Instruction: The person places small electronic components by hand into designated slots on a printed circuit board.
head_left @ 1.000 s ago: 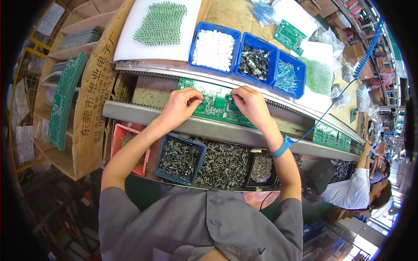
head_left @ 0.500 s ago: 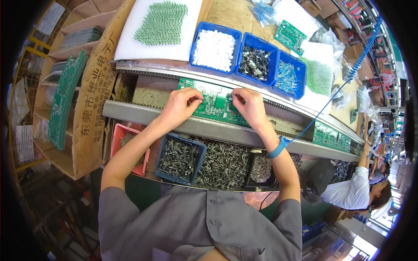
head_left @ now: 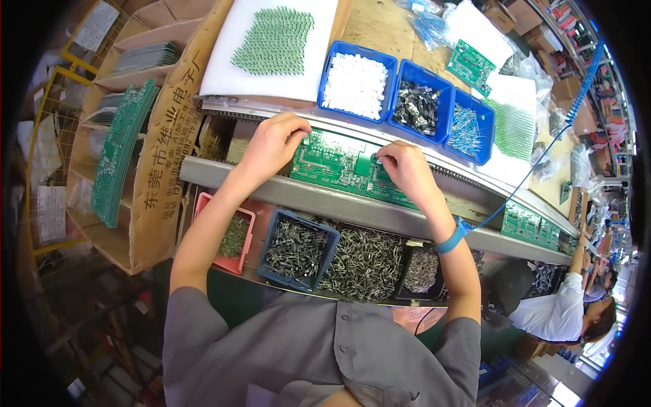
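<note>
A green circuit board [head_left: 332,163] lies in the metal rail track that crosses in front of me. My left hand [head_left: 274,144] is over the board's upper left corner, thumb and forefinger pinched together. Whatever might be between those fingertips is too small to make out. Over the right half of the board, my right hand [head_left: 409,168] has its fingers closed in a pinch close to the surface. What it grips is hidden by the fingers. A blue wrist strap [head_left: 452,237] with a coiled blue cord circles my right wrist.
Beyond the rail stand blue bins of white parts [head_left: 357,86], black parts [head_left: 416,108] and blue-leaded components [head_left: 466,129]. Nearer me are a pink bin [head_left: 230,237], a dark blue bin [head_left: 296,251] and loose metal-leaded parts [head_left: 361,263]. A cardboard box [head_left: 146,230] holds boards at left. A co-worker [head_left: 553,315] sits at right.
My left hand has moved from over the board toward its upper left corner. The right hand stays pinched over nearly the same spot. The whole view has shifted slightly.
</note>
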Demonstrator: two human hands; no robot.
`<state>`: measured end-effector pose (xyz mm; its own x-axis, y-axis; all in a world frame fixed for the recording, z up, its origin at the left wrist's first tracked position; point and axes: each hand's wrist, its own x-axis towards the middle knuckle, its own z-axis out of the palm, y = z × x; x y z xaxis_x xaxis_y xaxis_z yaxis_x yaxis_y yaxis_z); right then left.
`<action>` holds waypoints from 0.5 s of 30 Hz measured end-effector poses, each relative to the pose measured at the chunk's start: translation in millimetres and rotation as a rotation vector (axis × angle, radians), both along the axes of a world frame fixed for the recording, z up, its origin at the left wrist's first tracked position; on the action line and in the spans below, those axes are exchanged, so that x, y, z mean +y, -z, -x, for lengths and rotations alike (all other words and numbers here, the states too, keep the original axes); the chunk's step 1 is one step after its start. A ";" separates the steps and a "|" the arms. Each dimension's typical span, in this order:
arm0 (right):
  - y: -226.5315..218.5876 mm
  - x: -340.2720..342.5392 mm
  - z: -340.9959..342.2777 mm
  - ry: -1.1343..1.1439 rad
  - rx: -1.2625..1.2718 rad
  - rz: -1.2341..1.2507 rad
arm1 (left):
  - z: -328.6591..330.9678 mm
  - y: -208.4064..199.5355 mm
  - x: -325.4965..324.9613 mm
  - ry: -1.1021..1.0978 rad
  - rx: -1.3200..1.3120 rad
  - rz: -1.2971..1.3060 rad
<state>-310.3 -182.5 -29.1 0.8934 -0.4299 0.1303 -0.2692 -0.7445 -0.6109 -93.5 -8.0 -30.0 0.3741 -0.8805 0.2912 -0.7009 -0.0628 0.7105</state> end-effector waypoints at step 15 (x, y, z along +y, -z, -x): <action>3.9 4.2 0.3 -0.003 -0.026 0.064 | -4.8 20.2 0.6 0.049 -0.166 0.026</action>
<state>-310.5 -178.3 -32.9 0.8906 -0.4172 0.1808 -0.2515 -0.7832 -0.5687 -88.7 -7.5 -50.1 0.2761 -0.8878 0.3683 -0.8102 -0.0089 0.5860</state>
